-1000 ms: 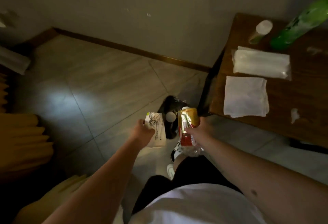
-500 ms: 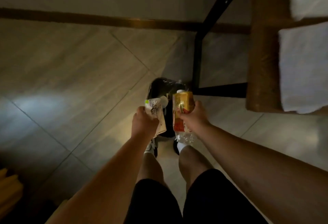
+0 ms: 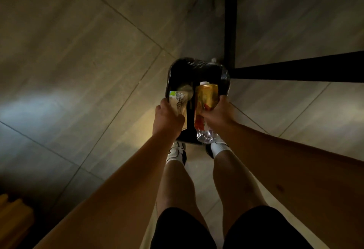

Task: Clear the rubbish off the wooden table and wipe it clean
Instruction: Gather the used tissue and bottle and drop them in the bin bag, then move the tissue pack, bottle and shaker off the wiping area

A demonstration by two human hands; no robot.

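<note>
Half a second back the table edge and the white cloth on it filled your upper right; both are out of view now, and only the black table frame (image 3: 230,22) shows at 1 o'clock. You have leaned further over: the bin (image 3: 199,71) sits larger and closer to centre, and both hands have come forward over its mouth.

Your left hand (image 3: 167,119) is wrapped around a paper cup (image 3: 178,100), fingers curled tight on it; the cup lies tilted, its top end toward 12 o'clock, above the bin's left half. Your right hand (image 3: 218,110) grips a bottle (image 3: 205,108) with an orange label and white cap, fingers closed round its middle; cap toward 12 o'clock, clear base toward 6, over the bin's right half.

The bin is lined with a black bag, on the tile floor just beside the frame leg. Inside is dark; contents cannot be told. Your shoes (image 3: 177,151) stand at its 6 o'clock edge.
</note>
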